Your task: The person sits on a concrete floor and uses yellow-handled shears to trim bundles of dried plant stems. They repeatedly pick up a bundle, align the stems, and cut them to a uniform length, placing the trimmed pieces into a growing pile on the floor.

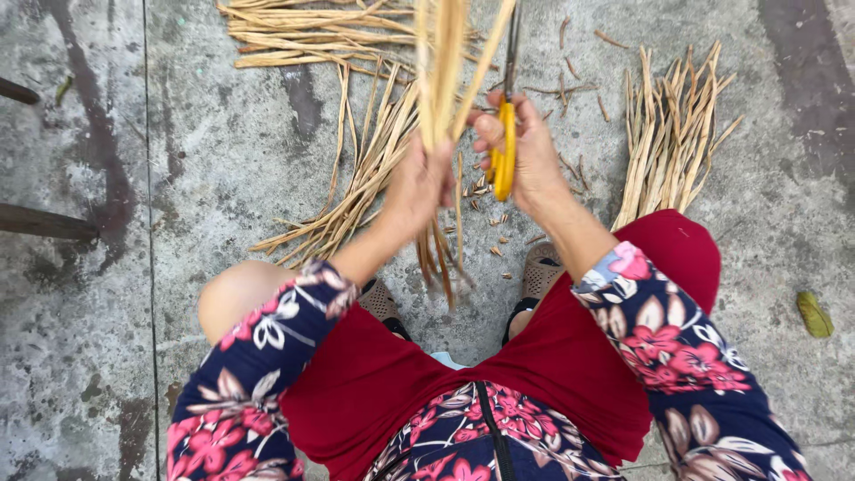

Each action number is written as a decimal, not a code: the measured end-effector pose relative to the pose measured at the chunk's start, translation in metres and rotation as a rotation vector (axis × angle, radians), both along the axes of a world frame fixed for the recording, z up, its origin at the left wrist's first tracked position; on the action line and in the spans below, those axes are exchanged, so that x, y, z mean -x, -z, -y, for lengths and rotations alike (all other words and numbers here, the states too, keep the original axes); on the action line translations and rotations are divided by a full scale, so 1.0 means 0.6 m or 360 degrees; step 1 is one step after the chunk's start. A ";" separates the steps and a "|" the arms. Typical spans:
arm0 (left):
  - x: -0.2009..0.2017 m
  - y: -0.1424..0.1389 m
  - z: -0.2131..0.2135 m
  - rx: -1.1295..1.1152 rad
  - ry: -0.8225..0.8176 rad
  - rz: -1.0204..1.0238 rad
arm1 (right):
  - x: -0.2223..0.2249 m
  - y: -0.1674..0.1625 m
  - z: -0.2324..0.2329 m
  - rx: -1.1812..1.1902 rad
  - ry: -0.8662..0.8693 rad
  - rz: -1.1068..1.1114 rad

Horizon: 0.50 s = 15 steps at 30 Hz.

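My left hand [417,187] is closed around a bundle of dry straw-coloured stalks [442,71] that stands upright and runs out of the top of the view; its lower ends hang below the hand. My right hand [527,151] grips yellow-handled scissors [505,147], blades pointing up beside the bundle. Both hands are close together above the concrete floor, in front of my knees in red shorts.
Loose dry stalks lie in piles on the concrete: one at top centre [312,36], one fanned out at centre left [356,187], one at right [668,134]. Small cut bits [494,227] litter the floor by my sandalled feet [539,272]. A green leaf [814,314] lies at right.
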<state>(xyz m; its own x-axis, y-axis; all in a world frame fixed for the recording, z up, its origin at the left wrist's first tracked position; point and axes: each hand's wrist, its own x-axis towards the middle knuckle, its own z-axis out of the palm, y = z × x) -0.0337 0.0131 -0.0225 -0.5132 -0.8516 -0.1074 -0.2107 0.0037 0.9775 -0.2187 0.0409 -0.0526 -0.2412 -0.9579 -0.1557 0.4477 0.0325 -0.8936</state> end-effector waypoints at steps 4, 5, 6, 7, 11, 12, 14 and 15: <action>-0.002 0.007 -0.061 0.0129 0.0173 0.0267 | -0.042 0.003 0.003 0.0264 -0.0111 -0.0237; -0.005 0.012 -0.055 0.0203 0.0262 0.0401 | -0.047 0.003 0.003 0.0264 -0.0100 -0.0273; -0.012 0.016 -0.043 0.0274 0.0352 0.0535 | -0.050 0.002 0.001 0.0261 -0.0087 -0.0308; -0.019 0.020 -0.028 0.0346 0.0440 0.0666 | -0.051 0.001 -0.001 0.0255 -0.0074 -0.0346; -0.057 0.024 0.046 -0.0195 0.0278 -0.0143 | -0.047 -0.005 -0.017 0.0306 -0.0171 -0.0419; -0.065 0.023 0.061 -0.0349 0.0236 -0.0367 | -0.050 -0.006 -0.021 0.0342 -0.0234 -0.0422; -0.069 0.027 0.069 -0.0525 0.0178 -0.0638 | -0.060 -0.008 -0.033 0.0338 -0.0369 -0.0463; -0.063 0.031 0.070 -0.0537 0.0172 -0.0692 | -0.066 -0.009 -0.037 0.0307 -0.0434 -0.0510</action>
<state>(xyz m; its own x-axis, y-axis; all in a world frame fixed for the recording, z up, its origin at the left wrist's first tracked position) 0.0044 -0.0286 -0.0411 -0.6536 -0.7467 -0.1240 0.1962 -0.3253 0.9250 -0.1790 0.0633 -0.0475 0.0169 -0.9972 0.0727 0.1460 -0.0695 -0.9868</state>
